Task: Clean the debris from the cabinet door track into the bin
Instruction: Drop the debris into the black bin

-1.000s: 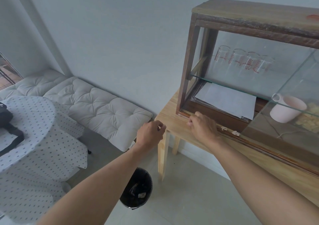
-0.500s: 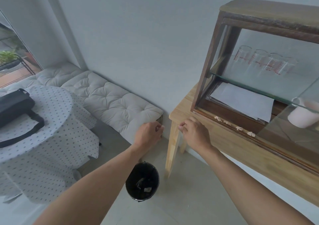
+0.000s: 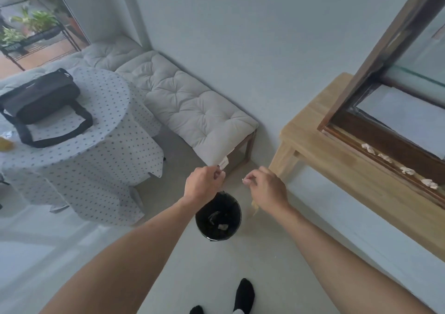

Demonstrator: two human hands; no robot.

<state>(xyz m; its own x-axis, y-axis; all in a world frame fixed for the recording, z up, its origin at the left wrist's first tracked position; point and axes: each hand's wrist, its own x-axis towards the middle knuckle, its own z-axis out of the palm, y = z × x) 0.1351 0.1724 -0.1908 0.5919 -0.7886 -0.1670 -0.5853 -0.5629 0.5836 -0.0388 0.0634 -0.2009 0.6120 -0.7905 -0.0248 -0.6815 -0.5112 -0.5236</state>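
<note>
A round black bin (image 3: 237, 215) stands on the floor and holds a few scraps. Both of my hands hover just above its far rim. My left hand (image 3: 202, 185) is closed in a loose fist, and I cannot see anything inside it. My right hand (image 3: 266, 188) pinches a small pale bit of debris (image 3: 244, 180) at its fingertips. A blurred yellowish scrap (image 3: 254, 209) hangs in the air under that hand. Several pale debris pieces (image 3: 407, 170) lie in the wooden cabinet door track (image 3: 349, 143) at the right.
The glass cabinet (image 3: 375, 49) stands on a light wooden table (image 3: 337, 167). A cushioned bench (image 3: 192, 111) runs along the wall. At the left, a round table with a dotted cloth (image 3: 91, 145) carries a black bag (image 3: 41, 97). My socked feet (image 3: 243, 297) are near the bottom edge.
Both hands moved from the cabinet track at the table edge down and left to above the bin. My view swung downward and left, so the cabinet now sits at the right edge.
</note>
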